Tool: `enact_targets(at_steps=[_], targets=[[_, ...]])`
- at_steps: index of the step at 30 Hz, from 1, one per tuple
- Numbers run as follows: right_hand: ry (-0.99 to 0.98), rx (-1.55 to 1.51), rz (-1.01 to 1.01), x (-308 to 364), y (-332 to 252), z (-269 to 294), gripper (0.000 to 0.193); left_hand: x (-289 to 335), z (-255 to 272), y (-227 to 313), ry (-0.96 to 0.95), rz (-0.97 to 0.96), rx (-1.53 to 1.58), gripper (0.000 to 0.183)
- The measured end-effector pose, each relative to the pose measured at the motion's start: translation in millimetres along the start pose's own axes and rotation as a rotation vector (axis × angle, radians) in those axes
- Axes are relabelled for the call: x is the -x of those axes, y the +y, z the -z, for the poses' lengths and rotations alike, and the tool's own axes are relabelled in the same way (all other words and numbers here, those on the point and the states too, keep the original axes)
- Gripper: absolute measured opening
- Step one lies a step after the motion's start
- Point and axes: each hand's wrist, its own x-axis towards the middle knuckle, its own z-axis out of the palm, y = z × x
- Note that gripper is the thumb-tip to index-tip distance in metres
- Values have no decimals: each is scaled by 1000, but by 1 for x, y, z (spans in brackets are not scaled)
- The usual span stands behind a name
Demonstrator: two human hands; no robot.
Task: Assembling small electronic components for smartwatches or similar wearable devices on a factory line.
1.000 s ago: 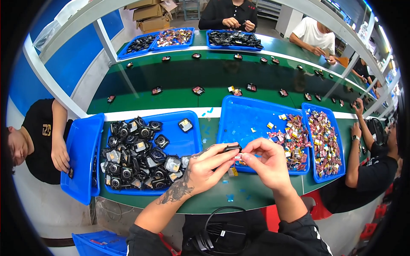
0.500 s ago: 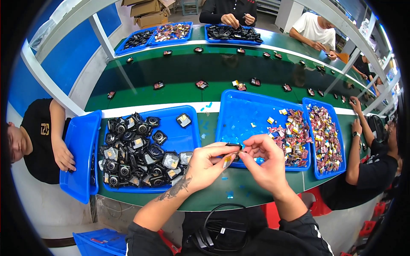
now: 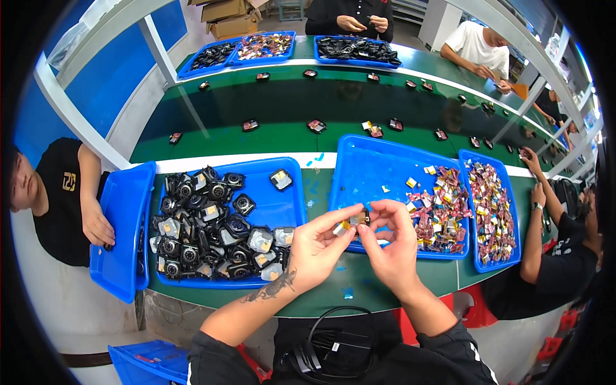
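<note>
Both my hands meet above the bench's front edge around one small black watch case [image 3: 359, 219]. My left hand [image 3: 314, 251] pinches it from the left, with a small yellow-and-silver piece [image 3: 341, 228] at its thumb. My right hand [image 3: 393, 249] has thumb and fingertips closed on the right side of the case. Fingers partly cover it, so its details are unclear. Left of my hands, a blue tray [image 3: 273, 204] holds a heap of black watch cases [image 3: 212, 221]. Behind my right hand, another blue tray [image 3: 369, 170] contains small red, yellow and white electronic pieces [image 3: 443, 208].
A narrower blue tray [image 3: 517, 255] with similar pieces stands at right. Tilted blue trays [image 3: 122, 224] are by a person at left. Beyond a white ledge, a green conveyor belt [image 3: 218, 142] carries spaced-out watch parts. Several people work around it; metal posts [image 3: 157, 48] frame the line.
My hands have turned the watch case, so more of its light-coloured face shows. On the belt, the parts have shifted right. The person at left has raised their head.
</note>
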Motion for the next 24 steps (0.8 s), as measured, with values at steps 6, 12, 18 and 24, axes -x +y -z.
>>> enact_targets(at_steps=[6,12,18,24], targets=[[-186,230,185,-19,-7,1,42,-3,0,15,137,2,-262,56],[-302,395,61,-159,22,-36,35,-23,66,4,204,-137,-1763,55],[-312,430,-158,-228,90,-122,46,-14,80,-11,86,-106,-1752,47],[-345,721,-4,-229,89,-121,48,-26,68,5,161,-90,-1705,11]])
